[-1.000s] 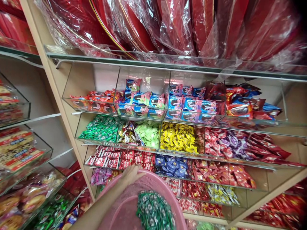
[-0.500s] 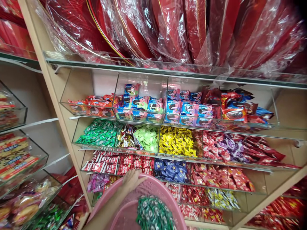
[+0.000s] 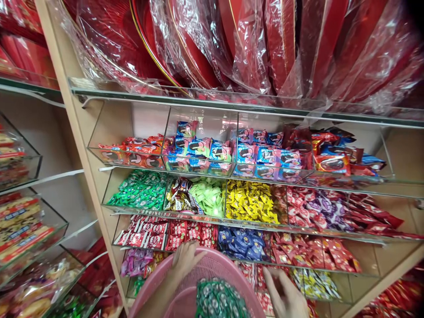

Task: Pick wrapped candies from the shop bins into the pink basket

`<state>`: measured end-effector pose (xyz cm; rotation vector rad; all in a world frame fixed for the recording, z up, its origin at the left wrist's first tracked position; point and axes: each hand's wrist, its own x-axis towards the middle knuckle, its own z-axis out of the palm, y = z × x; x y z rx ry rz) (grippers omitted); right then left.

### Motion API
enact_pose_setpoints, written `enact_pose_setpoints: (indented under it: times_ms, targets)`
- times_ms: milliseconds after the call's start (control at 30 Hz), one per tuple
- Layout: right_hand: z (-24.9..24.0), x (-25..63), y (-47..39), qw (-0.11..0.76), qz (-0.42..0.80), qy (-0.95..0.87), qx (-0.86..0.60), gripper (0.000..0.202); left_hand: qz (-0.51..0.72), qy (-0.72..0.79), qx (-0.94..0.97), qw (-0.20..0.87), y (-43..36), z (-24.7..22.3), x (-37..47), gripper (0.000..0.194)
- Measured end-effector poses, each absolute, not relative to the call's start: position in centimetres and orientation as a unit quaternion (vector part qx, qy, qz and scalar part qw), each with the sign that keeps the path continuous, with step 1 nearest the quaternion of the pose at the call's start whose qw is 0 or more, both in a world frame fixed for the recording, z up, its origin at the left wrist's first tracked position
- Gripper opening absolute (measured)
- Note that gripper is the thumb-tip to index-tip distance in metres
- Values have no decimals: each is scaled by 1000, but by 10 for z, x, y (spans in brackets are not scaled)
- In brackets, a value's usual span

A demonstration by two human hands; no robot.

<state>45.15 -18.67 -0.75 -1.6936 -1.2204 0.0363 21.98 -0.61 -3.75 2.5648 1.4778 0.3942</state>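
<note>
A pink plastic basket [image 3: 232, 267] with mesh sides fills the bottom middle, tilted toward me. Green-wrapped candies [image 3: 220, 298] lie heaped in it. Over the basket's far rim my left hand [image 3: 186, 259] is closed, fingers outside and thumb along the inner side. To the right of the basket, my right hand [image 3: 285, 295] is raised with nothing in it, thumb and fingers apart. It is in front of the lower bins, near yellow-and-white wrapped candies [image 3: 314, 283]. Blue-wrapped candies [image 3: 243, 242] sit in a bin just beyond the basket.
Clear bins hold green candies [image 3: 139, 190], yellow candies [image 3: 250, 201] and blue-pink snack packs [image 3: 198, 150]. A glass shelf [image 3: 212, 102] above carries red plastic-wrapped items [image 3: 205, 44]. A wooden upright [image 3: 71, 106] divides off more bins at left.
My right hand has come into view at lower right, beside the basket. The view has shifted slightly, so the shelves sit a little lower and further right. My left hand keeps holding the rim.
</note>
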Motion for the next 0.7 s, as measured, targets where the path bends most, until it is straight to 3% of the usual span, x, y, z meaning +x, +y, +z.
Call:
enact_pose_setpoints:
  times_ms: [167,267,467,700]
  targets:
    - [78,415,-135,488,-103,-652,-570,22,126,484,864,61,-1,-42,219,51]
    - [104,395,-110,455,-139,-697,-537,21,132,483,864,53,-1,-45,219,52]
    - [110,379,-68,359,-211,-701,-578,18,157,479,863,36,-1,-53,220,48]
    - [109,372,-48,305,-241,-677,-625,14,166,484,859,15,-1,-60,218,44]
